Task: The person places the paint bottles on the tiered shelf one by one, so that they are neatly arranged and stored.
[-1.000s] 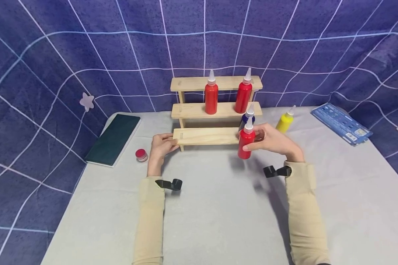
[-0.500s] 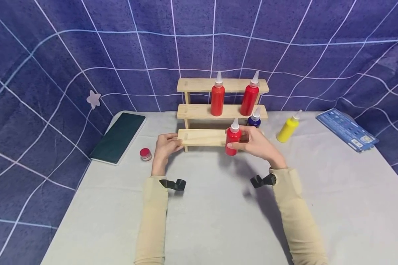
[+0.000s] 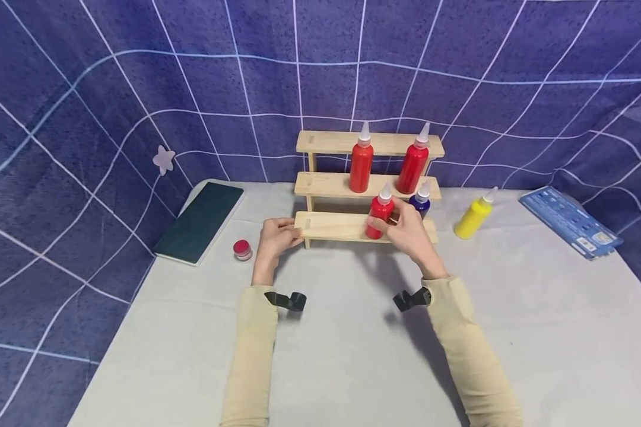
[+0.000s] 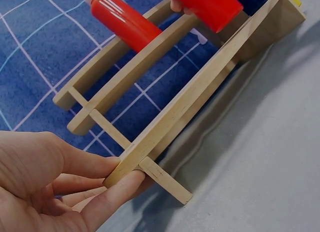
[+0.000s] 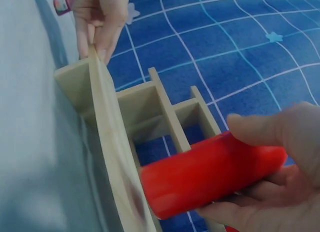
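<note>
My right hand point(image 3: 410, 234) grips a red squeeze bottle point(image 3: 380, 212) with a pointed clear cap. In the right wrist view the bottle's base point(image 5: 165, 192) hangs just over the lowest board of a three-step wooden rack point(image 3: 331, 226), with a small gap visible in the left wrist view. My left hand point(image 3: 278, 240) pinches the left end of that board between thumb and fingers. On the middle step stand an orange-red bottle point(image 3: 360, 169) and a darker red bottle point(image 3: 413, 169). A dark blue bottle point(image 3: 419, 201) stands at the rack's lower right, partly hidden behind my right hand.
A yellow bottle point(image 3: 473, 218) stands on the table right of the rack, and a blue printed packet point(image 3: 570, 222) lies farther right. To the left are a small red-lidded jar point(image 3: 243, 249) and a dark green notebook point(image 3: 200, 222). A blue gridded cloth point(image 3: 246, 89) hangs behind.
My right hand has carried the red bottle leftward from before the rack's right end, then back over the lowest board. The left hand keeps its pinch. The whole head view has shifted.
</note>
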The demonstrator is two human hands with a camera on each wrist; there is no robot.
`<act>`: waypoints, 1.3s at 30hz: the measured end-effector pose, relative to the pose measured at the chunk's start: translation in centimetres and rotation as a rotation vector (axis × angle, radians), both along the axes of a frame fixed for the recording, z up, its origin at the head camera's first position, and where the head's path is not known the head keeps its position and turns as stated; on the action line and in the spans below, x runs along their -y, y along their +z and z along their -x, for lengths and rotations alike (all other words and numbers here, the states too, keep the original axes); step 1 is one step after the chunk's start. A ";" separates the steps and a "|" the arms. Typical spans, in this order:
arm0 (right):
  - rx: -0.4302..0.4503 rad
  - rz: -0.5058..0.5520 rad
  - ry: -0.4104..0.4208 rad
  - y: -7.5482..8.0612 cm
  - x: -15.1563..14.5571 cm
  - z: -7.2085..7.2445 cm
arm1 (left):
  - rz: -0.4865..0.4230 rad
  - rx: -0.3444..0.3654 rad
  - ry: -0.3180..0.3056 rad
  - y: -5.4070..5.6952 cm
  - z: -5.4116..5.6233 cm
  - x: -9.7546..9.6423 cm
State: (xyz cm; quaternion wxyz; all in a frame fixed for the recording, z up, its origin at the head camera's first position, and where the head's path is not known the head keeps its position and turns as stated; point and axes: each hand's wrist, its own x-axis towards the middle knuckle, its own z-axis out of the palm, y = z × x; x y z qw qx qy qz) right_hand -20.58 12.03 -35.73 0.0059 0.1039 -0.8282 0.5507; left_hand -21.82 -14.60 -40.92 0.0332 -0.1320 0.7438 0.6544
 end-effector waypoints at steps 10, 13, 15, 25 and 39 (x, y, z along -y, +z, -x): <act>0.002 0.034 -0.054 -0.7 0.6 0.7 | 0.002 0.007 0.005 -0.1 -0.1 -0.1; 0.007 0.016 -0.060 -0.9 0.7 0.8 | -0.005 0.010 -0.002 -0.1 -0.1 -0.2; 0.011 0.008 -0.064 -1.0 0.7 0.8 | -0.009 0.013 -0.005 -0.1 -0.1 -0.2; -0.004 0.022 -0.042 -1.4 0.8 1.1 | -0.013 0.018 0.002 0.0 0.1 -0.1; -0.080 -0.005 -0.042 -1.0 0.7 0.6 | -0.013 0.016 0.005 -0.2 0.2 -0.1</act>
